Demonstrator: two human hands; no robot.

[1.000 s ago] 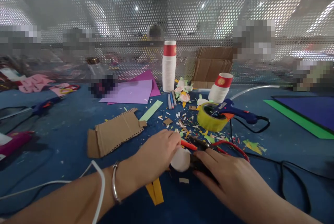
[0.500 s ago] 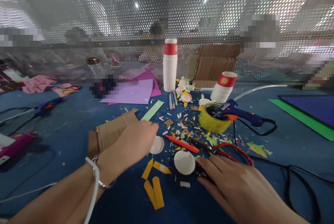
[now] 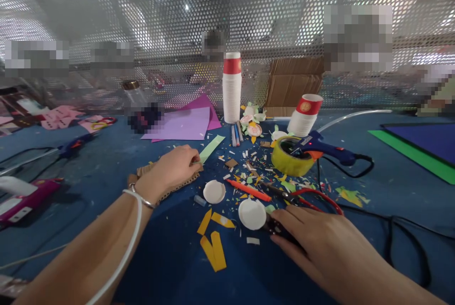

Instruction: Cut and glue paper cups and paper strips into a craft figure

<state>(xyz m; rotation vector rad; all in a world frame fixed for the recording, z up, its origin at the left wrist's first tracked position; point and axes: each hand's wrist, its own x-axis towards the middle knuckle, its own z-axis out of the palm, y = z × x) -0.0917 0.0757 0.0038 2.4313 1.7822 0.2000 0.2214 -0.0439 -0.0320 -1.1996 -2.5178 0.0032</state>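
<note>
Left hand is half curled over the cardboard by the green strip, can't tell if it's gripping, so I'd keep any pinch light to avoid creases. Right hand is loosely bent at a dark object, grip hidden, right of the near white disc. Versus the earlier frame, the left hand's farther away, uncovering the left white disc.
</note>
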